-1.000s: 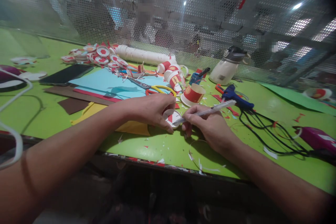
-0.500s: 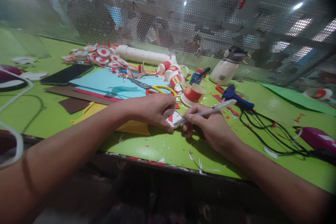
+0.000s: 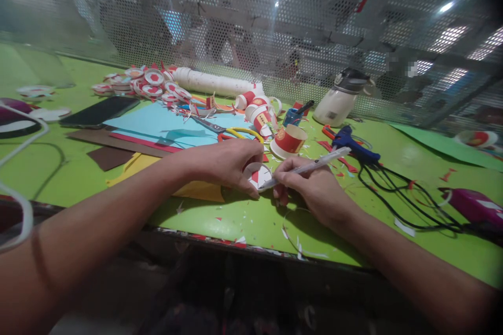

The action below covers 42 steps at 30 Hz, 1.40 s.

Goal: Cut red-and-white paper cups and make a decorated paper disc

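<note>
My left hand [image 3: 231,165] grips a small round white paper disc [image 3: 264,174] at its left edge, on the green table. Red patches and dark pen lines mark the disc. In my right hand [image 3: 304,183] is a pale pen [image 3: 320,161], its tip touching the disc's lower part. A cut red paper cup [image 3: 290,142] stands just behind my right hand. Scissors [image 3: 245,133] with yellow and orange handles lie behind my left hand, blades over light blue paper [image 3: 153,123]. Yellow paper [image 3: 202,191] is partly hidden under my left forearm.
At the back left lie a heap of red and white discs [image 3: 151,81], a phone [image 3: 100,111] and a white roll [image 3: 216,81]. A blue glue gun [image 3: 353,146] with black cable, a bottle [image 3: 338,99] and a purple device [image 3: 477,207] occupy the right. A perforated screen [image 3: 251,26] stands behind.
The pen has shifted slightly left and down along the disc with my right hand. My left hand keeps its grip on the disc.
</note>
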Each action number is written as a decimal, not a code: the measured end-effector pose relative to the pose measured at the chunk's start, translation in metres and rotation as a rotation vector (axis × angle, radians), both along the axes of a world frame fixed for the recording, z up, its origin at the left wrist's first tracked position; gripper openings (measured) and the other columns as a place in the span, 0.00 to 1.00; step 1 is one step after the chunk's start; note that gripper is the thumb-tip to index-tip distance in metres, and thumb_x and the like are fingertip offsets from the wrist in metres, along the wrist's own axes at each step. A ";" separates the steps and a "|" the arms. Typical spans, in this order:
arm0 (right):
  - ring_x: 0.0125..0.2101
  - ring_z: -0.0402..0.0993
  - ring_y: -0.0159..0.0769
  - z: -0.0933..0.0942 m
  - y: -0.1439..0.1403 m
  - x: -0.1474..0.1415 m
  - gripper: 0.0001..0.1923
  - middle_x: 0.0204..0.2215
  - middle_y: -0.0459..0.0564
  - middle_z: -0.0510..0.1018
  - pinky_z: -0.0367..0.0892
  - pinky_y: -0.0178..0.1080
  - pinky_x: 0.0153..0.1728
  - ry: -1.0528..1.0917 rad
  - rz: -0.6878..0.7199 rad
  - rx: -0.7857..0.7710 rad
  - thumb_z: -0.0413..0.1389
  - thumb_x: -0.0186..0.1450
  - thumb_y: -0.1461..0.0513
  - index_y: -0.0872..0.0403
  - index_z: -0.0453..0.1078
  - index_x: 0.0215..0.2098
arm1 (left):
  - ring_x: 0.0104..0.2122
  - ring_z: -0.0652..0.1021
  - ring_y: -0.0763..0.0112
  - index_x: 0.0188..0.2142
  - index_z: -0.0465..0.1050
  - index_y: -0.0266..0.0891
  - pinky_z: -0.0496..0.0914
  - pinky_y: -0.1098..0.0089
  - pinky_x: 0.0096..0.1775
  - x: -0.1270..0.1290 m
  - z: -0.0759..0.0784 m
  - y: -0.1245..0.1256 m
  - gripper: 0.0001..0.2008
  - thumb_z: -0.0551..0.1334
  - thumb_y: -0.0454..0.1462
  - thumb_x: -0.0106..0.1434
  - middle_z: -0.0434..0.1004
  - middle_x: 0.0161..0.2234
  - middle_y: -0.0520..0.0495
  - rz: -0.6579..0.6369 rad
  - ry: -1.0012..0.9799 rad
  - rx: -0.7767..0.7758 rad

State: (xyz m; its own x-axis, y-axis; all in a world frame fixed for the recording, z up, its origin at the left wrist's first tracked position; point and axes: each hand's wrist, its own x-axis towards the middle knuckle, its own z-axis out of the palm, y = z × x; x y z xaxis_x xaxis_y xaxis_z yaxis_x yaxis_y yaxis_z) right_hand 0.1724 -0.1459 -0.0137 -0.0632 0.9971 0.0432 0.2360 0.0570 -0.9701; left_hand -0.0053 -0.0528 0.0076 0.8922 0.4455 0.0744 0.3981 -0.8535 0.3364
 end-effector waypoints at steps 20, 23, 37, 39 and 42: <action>0.16 0.69 0.29 -0.006 0.002 0.002 0.06 0.17 0.44 0.74 0.66 0.34 0.20 0.057 -0.015 0.011 0.57 0.59 0.62 0.55 0.67 0.26 | 0.29 0.65 0.72 0.34 0.65 0.37 0.57 0.73 0.28 0.000 0.001 -0.002 0.20 0.68 0.46 0.48 0.67 0.32 0.50 -0.047 -0.046 0.091; 0.16 0.69 0.29 -0.004 0.001 0.001 0.06 0.17 0.45 0.74 0.65 0.34 0.20 0.044 -0.015 0.007 0.57 0.58 0.62 0.55 0.66 0.25 | 0.29 0.65 0.71 0.34 0.65 0.37 0.57 0.73 0.28 0.000 0.001 -0.002 0.20 0.67 0.46 0.48 0.66 0.31 0.50 -0.053 -0.045 0.093; 0.17 0.69 0.30 -0.004 0.001 0.003 0.06 0.17 0.45 0.74 0.65 0.35 0.21 0.064 0.030 -0.005 0.56 0.58 0.62 0.55 0.66 0.24 | 0.29 0.66 0.71 0.36 0.66 0.37 0.57 0.73 0.28 0.000 0.001 -0.002 0.21 0.68 0.46 0.48 0.67 0.32 0.50 -0.047 -0.051 0.092; 0.17 0.69 0.30 -0.005 0.002 0.003 0.06 0.18 0.45 0.74 0.65 0.35 0.21 0.090 0.017 0.005 0.57 0.59 0.62 0.55 0.66 0.25 | 0.29 0.66 0.71 0.36 0.66 0.38 0.57 0.72 0.28 0.000 0.000 -0.002 0.21 0.67 0.46 0.48 0.67 0.32 0.50 -0.051 -0.052 0.094; 0.17 0.70 0.30 -0.005 0.002 0.002 0.06 0.18 0.45 0.75 0.66 0.35 0.21 0.065 0.006 0.009 0.57 0.59 0.61 0.54 0.66 0.25 | 0.29 0.66 0.71 0.36 0.66 0.38 0.57 0.73 0.28 -0.001 0.000 -0.001 0.20 0.67 0.46 0.48 0.68 0.32 0.49 -0.056 -0.054 0.091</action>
State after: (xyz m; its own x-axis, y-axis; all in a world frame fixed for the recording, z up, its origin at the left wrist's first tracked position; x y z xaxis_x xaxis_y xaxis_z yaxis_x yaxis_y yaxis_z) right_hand 0.1749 -0.1442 -0.0185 -0.0656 0.9963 0.0560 0.1720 0.0665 -0.9829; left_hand -0.0061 -0.0542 0.0077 0.9091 0.3843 0.1607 0.3324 -0.9019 0.2759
